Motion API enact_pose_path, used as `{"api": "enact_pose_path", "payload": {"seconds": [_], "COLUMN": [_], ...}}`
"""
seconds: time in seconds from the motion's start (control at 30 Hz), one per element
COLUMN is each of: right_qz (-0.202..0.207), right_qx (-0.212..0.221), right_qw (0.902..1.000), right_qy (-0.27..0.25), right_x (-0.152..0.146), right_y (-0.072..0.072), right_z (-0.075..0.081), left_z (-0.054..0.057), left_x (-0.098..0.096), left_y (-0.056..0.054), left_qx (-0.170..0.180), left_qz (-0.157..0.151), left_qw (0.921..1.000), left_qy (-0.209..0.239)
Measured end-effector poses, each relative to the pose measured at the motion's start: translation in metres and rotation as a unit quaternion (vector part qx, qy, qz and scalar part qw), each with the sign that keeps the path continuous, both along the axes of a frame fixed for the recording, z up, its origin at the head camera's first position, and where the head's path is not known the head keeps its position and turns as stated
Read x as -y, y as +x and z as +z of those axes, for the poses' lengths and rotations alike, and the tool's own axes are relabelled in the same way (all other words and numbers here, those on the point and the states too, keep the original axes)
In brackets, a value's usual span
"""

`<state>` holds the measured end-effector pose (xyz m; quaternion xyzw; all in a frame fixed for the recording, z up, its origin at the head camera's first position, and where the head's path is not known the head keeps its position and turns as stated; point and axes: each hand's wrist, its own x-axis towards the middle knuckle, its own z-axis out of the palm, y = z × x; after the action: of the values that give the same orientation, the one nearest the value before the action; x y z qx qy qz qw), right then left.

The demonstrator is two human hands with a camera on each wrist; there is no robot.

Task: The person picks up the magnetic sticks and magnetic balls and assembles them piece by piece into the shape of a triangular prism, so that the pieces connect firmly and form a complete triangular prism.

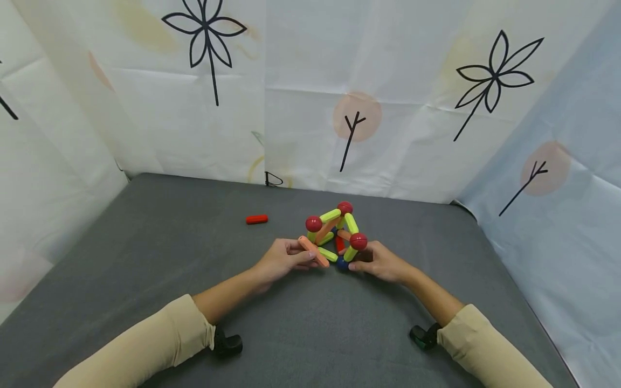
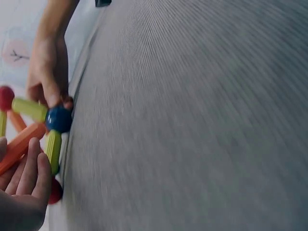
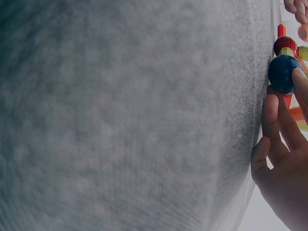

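My left hand [image 1: 283, 261] pinches an orange magnetic rod [image 1: 313, 251] between thumb and fingers, holding it slanted at the near left side of a small frame of rods and balls. Thumb and fingers of my right hand [image 1: 383, 263] grip a dark blue ball [image 1: 342, 264] at the frame's near lower corner. Yellow-green rods [image 1: 351, 223] link the red balls [image 1: 358, 241] on top, and more rods run down to the base. In the left wrist view the orange rod [image 2: 19, 147] overlaps the frame beside the blue ball [image 2: 58, 119]. The frame's far lower part is partly hidden.
A loose red rod [image 1: 256, 219] lies on the grey tabletop [image 1: 194, 231], left of the frame. White patterned cloth [image 1: 310, 134] hangs behind the table and along its sides. Black wrist devices [image 1: 228, 345] sit at both sleeve cuffs.
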<state>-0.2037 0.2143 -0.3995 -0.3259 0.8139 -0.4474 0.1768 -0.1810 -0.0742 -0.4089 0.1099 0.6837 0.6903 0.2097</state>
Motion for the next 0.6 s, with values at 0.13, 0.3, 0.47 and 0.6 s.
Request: {"api": "enact_pose_path", "payload": {"seconds": [0.13,0.3,0.47,0.6], "right_qz": [-0.003,-0.01,-0.011,-0.009], "right_qx": [-0.001,0.009,0.005,0.003], "right_qw": [1.0,0.9999,0.9999,0.9999], "right_qy": [0.005,0.009,0.007,0.006], "right_x": [0.001,0.001,0.0,0.0], "right_y": [0.0,0.0,0.0,0.0], "right_z": [0.0,0.0,-0.001,0.0], "left_z": [0.001,0.002,0.004,0.005], "left_x": [-0.013,-0.025,-0.034,-0.039], "left_y": [0.001,0.0,0.0,-0.001], "left_qx": [-0.001,0.007,0.012,0.012], "left_qz": [0.007,0.034,0.059,0.068], "left_qw": [0.9999,0.9992,0.9981,0.9976], "left_qy": [0.014,0.018,0.007,0.001]}}
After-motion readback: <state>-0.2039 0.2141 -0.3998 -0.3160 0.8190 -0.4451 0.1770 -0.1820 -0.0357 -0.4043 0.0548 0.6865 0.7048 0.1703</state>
